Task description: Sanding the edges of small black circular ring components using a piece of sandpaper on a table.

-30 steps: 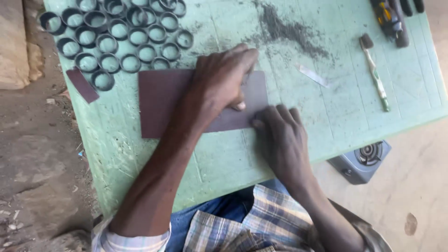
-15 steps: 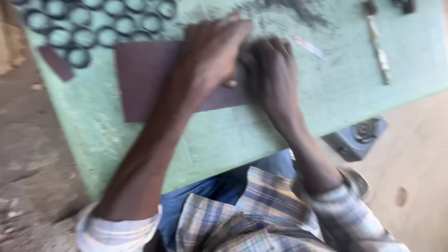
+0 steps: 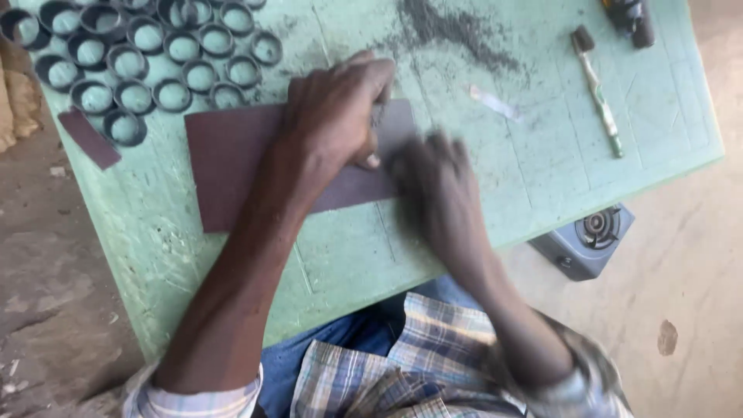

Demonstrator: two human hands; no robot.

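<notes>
Far left on the green table (image 3: 495, 193): a small brown offcut strip (image 3: 89, 138) lying at an angle near the table edge. Above and right of it, a cluster of dark metal rings (image 3: 135, 58), many, packed close and touching one another.

Centre-left: a sheet of brown sandpaper (image 3: 232, 166) lies flat on the table, just below the rings. The left hand (image 3: 333, 116) presses down on the sheet's right half, palm flat, fingers held together and curled slightly over the far edge, thumb tip showing at the lower side.

Centre: the right hand (image 3: 433, 186) sits at the sheet's right end, blurred. Fingers appear bunched downward onto the sheet; cannot tell whether anything is pinched beneath them.

Right of the hands: a patch of dark filings (image 3: 457, 27) spread on the table, a small pale sliver (image 3: 491, 101) beside it, then a slim long tool (image 3: 596, 89) with a dark head. A dark object (image 3: 631, 15) at the top edge, partly cut off.

Below the table's right corner, on the ground: a small grey burner (image 3: 584, 240).
</notes>
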